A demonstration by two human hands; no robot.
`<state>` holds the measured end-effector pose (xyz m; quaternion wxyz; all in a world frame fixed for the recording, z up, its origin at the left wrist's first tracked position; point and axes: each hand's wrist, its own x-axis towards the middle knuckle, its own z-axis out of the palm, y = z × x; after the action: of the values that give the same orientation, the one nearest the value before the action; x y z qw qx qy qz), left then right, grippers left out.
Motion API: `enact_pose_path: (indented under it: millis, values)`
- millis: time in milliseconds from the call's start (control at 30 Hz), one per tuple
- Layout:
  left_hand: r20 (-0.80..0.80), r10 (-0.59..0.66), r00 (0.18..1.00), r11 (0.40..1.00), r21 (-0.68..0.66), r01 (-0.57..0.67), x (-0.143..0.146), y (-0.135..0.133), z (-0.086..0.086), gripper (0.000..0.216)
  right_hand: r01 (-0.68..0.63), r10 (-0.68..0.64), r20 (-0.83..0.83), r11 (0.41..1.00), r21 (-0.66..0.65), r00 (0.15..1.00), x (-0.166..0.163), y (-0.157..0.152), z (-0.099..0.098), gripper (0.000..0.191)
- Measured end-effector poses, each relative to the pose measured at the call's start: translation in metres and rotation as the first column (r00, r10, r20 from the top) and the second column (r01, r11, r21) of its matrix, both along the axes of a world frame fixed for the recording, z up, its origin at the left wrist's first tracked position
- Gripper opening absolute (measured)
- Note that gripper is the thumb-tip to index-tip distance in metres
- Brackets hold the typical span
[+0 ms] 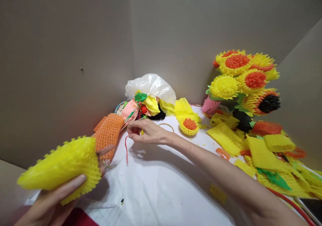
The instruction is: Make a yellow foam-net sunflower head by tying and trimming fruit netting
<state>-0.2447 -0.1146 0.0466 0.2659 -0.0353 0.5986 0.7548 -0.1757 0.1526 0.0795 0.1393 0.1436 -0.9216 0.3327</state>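
While finished foam flowers (244,78) stood far right, the left hand's (50,202) grip held a loose yellow foam net (60,165) and the right hand (148,132) pinched red thread (125,148).

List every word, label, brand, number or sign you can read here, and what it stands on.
None: no readable text in this view.
The yellow foam net in the left hand, the red thread pinched by the right hand, the white plastic bag and the cardboard walls are all unprinted.
The gridded sheet at the bottom edge shows ruled lines only.
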Motion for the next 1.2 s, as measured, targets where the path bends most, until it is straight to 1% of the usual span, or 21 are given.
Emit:
enact_pose_path:
  millis: [67,133,200,300,433,567,700,800,933,1000,1100,1200]
  values:
    - [0.036,-0.058,0.998,0.998,0.031,0.057,0.007,0.016,0.013,0.096,-0.022,0.021,-0.032,1.000,-0.023,0.999,0.003,-0.008,0.002,0.008]
    - [0.036,-0.098,0.995,0.993,0.074,0.095,0.012,0.030,0.022,0.092,-0.037,0.035,-0.070,0.999,-0.036,0.997,0.007,-0.016,0.005,0.007]
    - [0.039,-0.144,0.989,0.984,0.109,0.139,0.013,0.040,0.027,0.092,-0.040,0.035,-0.103,0.998,-0.048,0.994,0.010,-0.023,0.008,0.006]
    - [0.041,-0.217,0.975,0.967,0.149,0.209,0.009,0.046,0.027,0.091,-0.026,0.016,-0.140,0.997,-0.066,0.990,0.014,-0.030,0.013,0.006]
    - [0.031,-0.261,0.965,0.953,0.164,0.253,0.001,0.043,0.027,0.075,0.002,-0.018,-0.181,0.997,-0.084,0.983,0.018,-0.030,0.016,0.006]
    - [0.029,-0.228,0.973,0.965,0.137,0.222,-0.002,0.039,0.031,0.060,0.025,-0.043,-0.203,0.995,-0.092,0.978,0.022,-0.026,0.013,0.008]
    - [0.059,-0.219,0.974,0.969,0.133,0.209,-0.005,0.034,0.033,0.049,0.035,-0.057,-0.202,0.993,-0.114,0.978,0.023,-0.022,0.010,0.008]
    - [0.028,-0.236,0.971,0.953,0.200,0.226,-0.009,0.027,0.032,0.051,0.022,-0.046,-0.198,0.992,-0.125,0.979,0.024,-0.020,0.012,0.007]
    - [-0.018,-0.339,0.941,0.885,0.334,0.325,-0.016,0.015,0.032,0.050,0.027,-0.057,-0.201,0.988,-0.153,0.978,0.027,-0.018,0.020,0.008]
    - [-0.024,-0.367,0.930,0.870,0.344,0.352,-0.019,0.011,0.032,0.050,0.029,-0.062,-0.203,0.986,-0.163,0.977,0.030,-0.018,0.025,0.008]
    - [-0.048,-0.369,0.928,0.871,0.332,0.363,-0.020,0.007,0.034,0.051,0.031,-0.068,-0.215,0.985,-0.170,0.974,0.035,-0.023,0.032,0.008]
    - [-0.073,-0.369,0.927,0.870,0.325,0.371,-0.019,0.006,0.035,0.053,0.057,-0.091,-0.241,0.988,-0.143,0.966,0.040,-0.032,0.039,0.008]
